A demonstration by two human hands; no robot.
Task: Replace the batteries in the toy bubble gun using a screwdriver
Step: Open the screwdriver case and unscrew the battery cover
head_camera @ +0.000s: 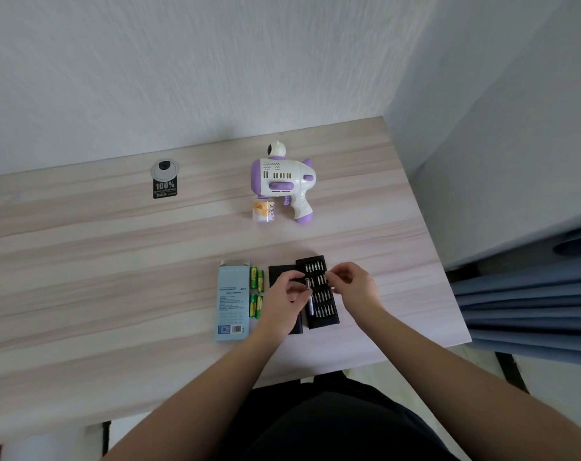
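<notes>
Screwdriver [309,296] gripped in left hand [287,296], over bit case [319,291]

White-and-purple bubble gun [284,181], green batteries [257,291], black bit case [319,294]

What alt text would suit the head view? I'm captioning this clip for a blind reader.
Over an open black bit case on a pale wooden table, the left hand grips a silver screwdriver handle while the right hand pinches near its tip. Green batteries and a blue box lie left; the white-and-purple bubble gun lies beyond.
</notes>
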